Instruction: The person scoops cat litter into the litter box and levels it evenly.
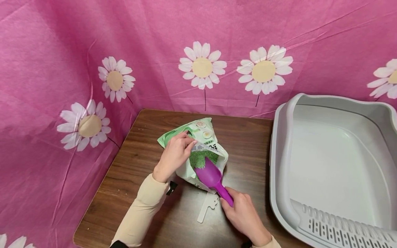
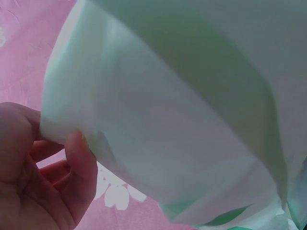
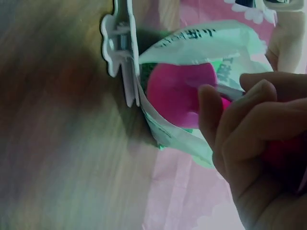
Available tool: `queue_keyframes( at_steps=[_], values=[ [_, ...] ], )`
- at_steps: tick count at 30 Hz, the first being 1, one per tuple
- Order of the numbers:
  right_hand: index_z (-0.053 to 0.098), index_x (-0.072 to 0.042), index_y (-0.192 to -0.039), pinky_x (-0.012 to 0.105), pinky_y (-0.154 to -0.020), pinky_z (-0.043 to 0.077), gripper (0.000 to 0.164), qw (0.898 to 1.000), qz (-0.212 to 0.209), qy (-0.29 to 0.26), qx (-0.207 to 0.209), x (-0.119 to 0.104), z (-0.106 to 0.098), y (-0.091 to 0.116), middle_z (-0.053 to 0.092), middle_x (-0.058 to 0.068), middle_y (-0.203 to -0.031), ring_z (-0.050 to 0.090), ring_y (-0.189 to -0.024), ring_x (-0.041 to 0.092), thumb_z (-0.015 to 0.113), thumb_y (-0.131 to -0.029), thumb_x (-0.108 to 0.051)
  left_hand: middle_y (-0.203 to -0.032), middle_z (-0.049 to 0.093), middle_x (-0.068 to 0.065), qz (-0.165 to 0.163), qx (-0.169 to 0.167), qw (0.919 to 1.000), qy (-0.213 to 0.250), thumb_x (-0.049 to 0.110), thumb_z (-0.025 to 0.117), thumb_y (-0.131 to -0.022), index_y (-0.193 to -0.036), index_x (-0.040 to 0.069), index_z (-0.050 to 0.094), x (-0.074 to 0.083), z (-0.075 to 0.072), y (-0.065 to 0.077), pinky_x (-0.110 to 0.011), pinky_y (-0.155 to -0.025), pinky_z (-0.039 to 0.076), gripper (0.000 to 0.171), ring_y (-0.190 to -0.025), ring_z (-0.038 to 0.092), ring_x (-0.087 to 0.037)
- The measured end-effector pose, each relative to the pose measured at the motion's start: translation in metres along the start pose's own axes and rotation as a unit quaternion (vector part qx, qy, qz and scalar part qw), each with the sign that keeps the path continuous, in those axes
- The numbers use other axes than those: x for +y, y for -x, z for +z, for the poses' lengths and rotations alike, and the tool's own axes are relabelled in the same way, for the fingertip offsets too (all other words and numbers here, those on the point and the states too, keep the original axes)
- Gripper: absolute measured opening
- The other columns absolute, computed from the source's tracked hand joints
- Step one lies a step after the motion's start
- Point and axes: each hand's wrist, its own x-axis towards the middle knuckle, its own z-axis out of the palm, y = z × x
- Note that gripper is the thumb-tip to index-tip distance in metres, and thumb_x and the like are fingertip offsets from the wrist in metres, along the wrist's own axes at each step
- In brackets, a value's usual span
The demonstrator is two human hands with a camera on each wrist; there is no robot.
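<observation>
A pale green and white bag (image 1: 203, 126) lies on the table with its mouth spread, showing green litter pellets (image 1: 196, 159) inside. My left hand (image 1: 175, 151) pinches the upper edge of the mouth; in the left wrist view, thumb and fingers of the left hand (image 2: 53, 182) hold the bag's film (image 2: 144, 115). My right hand (image 1: 243, 210) grips the handle of a purple scoop (image 1: 210, 173). The scoop's front end is in the bag's mouth, against the pellets. In the right wrist view the scoop (image 3: 177, 93) looks pink, and fingers of the right hand (image 3: 254, 139) wrap its handle.
A white bag clip (image 1: 204, 208) lies on the wooden table (image 1: 124, 186) by the bag's near edge. At the right stands a large grey litter box (image 1: 274, 165) with a slotted front ledge. A pink daisy-print cloth (image 1: 155, 69) hangs behind and at the left.
</observation>
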Motion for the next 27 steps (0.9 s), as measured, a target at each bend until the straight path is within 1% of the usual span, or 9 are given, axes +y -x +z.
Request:
queue_keyframes(
  at_steps=[4,5,9,15,16,19,22,23,27],
  values=[
    [0.070,-0.018,-0.095,0.020,-0.043,0.029,0.013,1.000,0.002,-0.006,0.010,0.002,0.008,-0.005,0.040,-0.011,-0.056,0.033,-0.048,0.002,0.073,-0.082,-0.013,-0.077,0.061,-0.003,-0.005,-0.006,1.0000,0.000,0.013,0.066,-0.091,-0.068,0.005,0.071,0.001,0.000,-0.001,-0.034,-0.069,0.051,0.025,-0.066,0.057,-0.013],
    [0.070,-0.018,-0.094,0.020,-0.043,0.029,0.013,1.000,0.001,-0.005,0.014,0.002,0.010,-0.006,0.040,-0.011,-0.056,0.033,-0.048,0.002,0.073,-0.082,-0.013,-0.077,0.061,-0.003,-0.006,-0.006,1.0000,0.001,0.014,0.066,-0.091,-0.069,0.005,0.071,0.001,-0.001,-0.001,-0.033,-0.068,0.050,0.025,-0.066,0.056,-0.013],
    [0.071,-0.017,-0.099,0.020,-0.044,0.030,0.018,1.000,-0.006,-0.012,0.027,0.001,0.014,-0.009,0.044,-0.009,-0.059,0.035,-0.050,0.002,0.073,-0.082,-0.012,-0.075,0.059,-0.002,-0.006,-0.007,1.0000,-0.001,0.015,0.065,-0.092,-0.068,0.005,0.071,0.002,-0.001,-0.002,-0.031,-0.064,0.047,0.026,-0.064,0.053,-0.013],
    [0.071,-0.012,-0.107,0.020,-0.047,0.034,0.026,0.999,-0.013,-0.021,0.036,0.000,0.017,-0.013,0.053,-0.004,-0.064,0.040,-0.052,0.004,0.072,-0.081,-0.011,-0.075,0.058,-0.002,-0.009,-0.013,0.9999,-0.001,0.015,0.064,-0.092,-0.069,0.005,0.071,0.002,-0.002,-0.002,-0.032,-0.064,0.046,0.026,-0.064,0.052,-0.014],
    [0.071,-0.011,-0.108,0.020,-0.047,0.035,0.027,0.999,-0.013,-0.020,0.037,0.000,0.017,-0.013,0.054,-0.004,-0.064,0.041,-0.052,0.004,0.072,-0.081,-0.011,-0.075,0.058,-0.003,-0.009,-0.012,0.9999,-0.001,0.015,0.065,-0.092,-0.070,0.005,0.071,0.002,-0.002,-0.002,-0.032,-0.066,0.048,0.025,-0.065,0.053,-0.014],
    [0.070,-0.009,-0.110,0.020,-0.047,0.036,0.029,0.999,-0.013,-0.021,0.037,0.001,0.019,-0.015,0.056,-0.003,-0.065,0.042,-0.052,0.005,0.073,-0.081,-0.011,-0.077,0.062,-0.003,-0.005,-0.001,1.0000,-0.003,0.014,0.065,-0.092,-0.073,0.004,0.073,0.002,-0.002,-0.002,-0.034,-0.081,0.053,0.022,-0.069,0.060,-0.015],
    [0.070,-0.008,-0.110,0.020,-0.047,0.036,0.029,0.999,-0.016,-0.022,0.037,0.000,0.022,-0.018,0.056,-0.003,-0.065,0.042,-0.052,0.005,0.073,-0.081,-0.011,-0.080,0.066,-0.004,0.005,0.015,0.9999,-0.004,0.012,0.066,-0.091,-0.078,0.003,0.075,0.001,0.000,-0.002,-0.036,-0.097,0.050,0.018,-0.074,0.066,-0.018],
    [0.070,-0.008,-0.110,0.020,-0.047,0.035,0.029,0.999,-0.017,-0.022,0.037,-0.001,0.023,-0.019,0.054,-0.003,-0.064,0.042,-0.052,0.006,0.073,-0.081,-0.011,-0.080,0.067,-0.005,0.007,0.020,0.9998,-0.006,0.012,0.066,-0.091,-0.079,0.003,0.075,0.000,0.000,-0.002,-0.036,-0.100,0.049,0.017,-0.075,0.067,-0.018],
    [0.071,-0.009,-0.106,0.020,-0.047,0.033,0.025,0.999,-0.025,-0.017,0.042,-0.003,0.026,-0.024,0.049,-0.004,-0.061,0.039,-0.052,0.006,0.072,-0.081,-0.012,-0.081,0.067,-0.006,0.008,0.032,0.9994,-0.007,0.011,0.065,-0.092,-0.081,0.003,0.075,-0.001,0.001,-0.002,-0.033,-0.101,0.048,0.016,-0.076,0.067,-0.019]
  ],
)
